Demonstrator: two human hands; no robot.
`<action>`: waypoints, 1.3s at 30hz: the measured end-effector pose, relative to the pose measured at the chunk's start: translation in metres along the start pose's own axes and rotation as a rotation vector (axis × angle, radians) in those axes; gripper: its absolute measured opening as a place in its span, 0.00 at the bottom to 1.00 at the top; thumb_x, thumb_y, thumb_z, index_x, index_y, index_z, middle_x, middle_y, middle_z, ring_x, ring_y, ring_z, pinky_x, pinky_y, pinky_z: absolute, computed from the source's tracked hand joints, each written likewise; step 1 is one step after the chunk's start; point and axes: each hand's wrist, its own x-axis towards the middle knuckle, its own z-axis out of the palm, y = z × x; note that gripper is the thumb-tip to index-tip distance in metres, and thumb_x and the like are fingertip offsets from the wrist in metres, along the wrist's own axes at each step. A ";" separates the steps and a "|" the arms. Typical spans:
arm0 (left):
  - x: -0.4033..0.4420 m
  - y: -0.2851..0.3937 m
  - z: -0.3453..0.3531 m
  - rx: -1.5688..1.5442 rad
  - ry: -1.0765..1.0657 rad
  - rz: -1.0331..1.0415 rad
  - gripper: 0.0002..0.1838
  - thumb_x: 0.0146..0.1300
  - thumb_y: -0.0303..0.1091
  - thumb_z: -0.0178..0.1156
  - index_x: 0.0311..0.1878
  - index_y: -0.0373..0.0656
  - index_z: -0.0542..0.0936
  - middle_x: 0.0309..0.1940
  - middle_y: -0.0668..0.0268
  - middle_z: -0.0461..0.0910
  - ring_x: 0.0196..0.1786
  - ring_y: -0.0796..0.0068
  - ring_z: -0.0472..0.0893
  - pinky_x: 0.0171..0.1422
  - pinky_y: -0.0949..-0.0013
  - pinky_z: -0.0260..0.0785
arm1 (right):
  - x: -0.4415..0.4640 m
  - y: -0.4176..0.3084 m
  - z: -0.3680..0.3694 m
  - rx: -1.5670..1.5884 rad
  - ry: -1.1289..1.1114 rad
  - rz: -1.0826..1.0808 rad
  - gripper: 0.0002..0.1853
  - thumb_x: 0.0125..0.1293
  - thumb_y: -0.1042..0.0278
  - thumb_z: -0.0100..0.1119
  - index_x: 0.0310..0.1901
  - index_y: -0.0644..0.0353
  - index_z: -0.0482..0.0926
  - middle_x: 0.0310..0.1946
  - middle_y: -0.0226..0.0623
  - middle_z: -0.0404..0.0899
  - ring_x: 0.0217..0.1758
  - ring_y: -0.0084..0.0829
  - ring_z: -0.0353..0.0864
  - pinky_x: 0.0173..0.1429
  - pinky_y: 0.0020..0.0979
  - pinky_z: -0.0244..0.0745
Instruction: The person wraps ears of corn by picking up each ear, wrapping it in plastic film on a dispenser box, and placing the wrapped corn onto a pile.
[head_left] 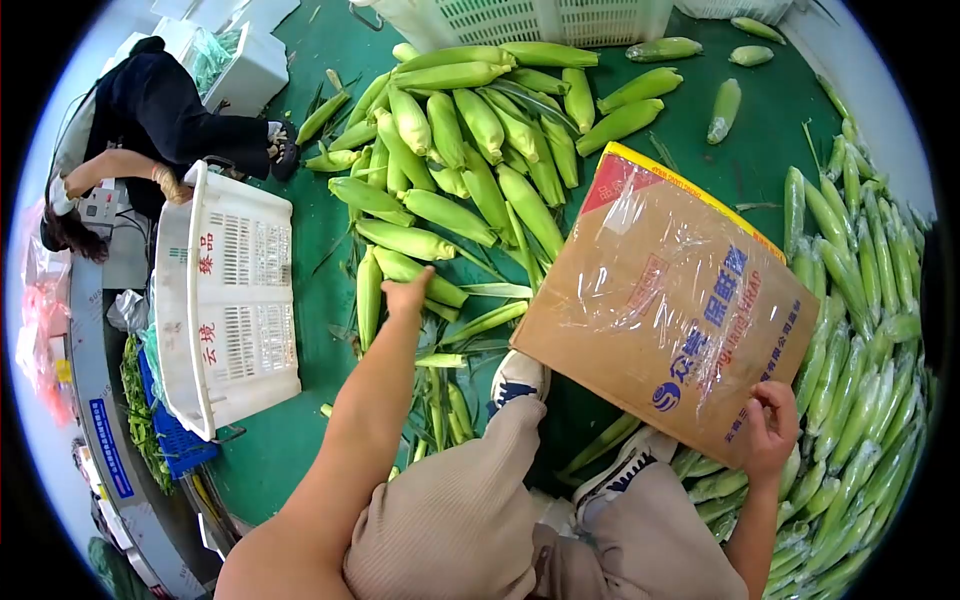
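Note:
My left hand (405, 295) reaches into the near side of a heap of green-husked corn (480, 120), its fingers at the end of one ear (420, 275). My right hand (771, 425) rests at the lower right edge of a brown cardboard box (660, 300) with plastic film over its top; its fingers are curled, and whatever they hold is too small to make out. To the right of the box lies a big pile of corn wrapped in clear film (860, 400).
A white crate (240, 300) stands at the left, with another person's gloved hand (172, 184) on its rim. A second white crate (520, 20) is at the top. Several ears (725, 110) lie on the green floor (300, 60). My shoes (518, 380) are between heap and box.

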 end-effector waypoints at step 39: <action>-0.330 0.202 0.034 0.430 -0.504 1.881 0.39 0.53 0.40 0.75 0.72 0.62 0.76 0.52 0.62 0.79 0.55 0.55 0.79 0.59 0.53 0.72 | -0.007 0.042 0.031 -0.015 0.303 -0.035 0.05 0.73 0.73 0.62 0.48 0.54 0.80 0.36 0.35 0.83 0.38 0.39 0.82 0.43 0.37 0.76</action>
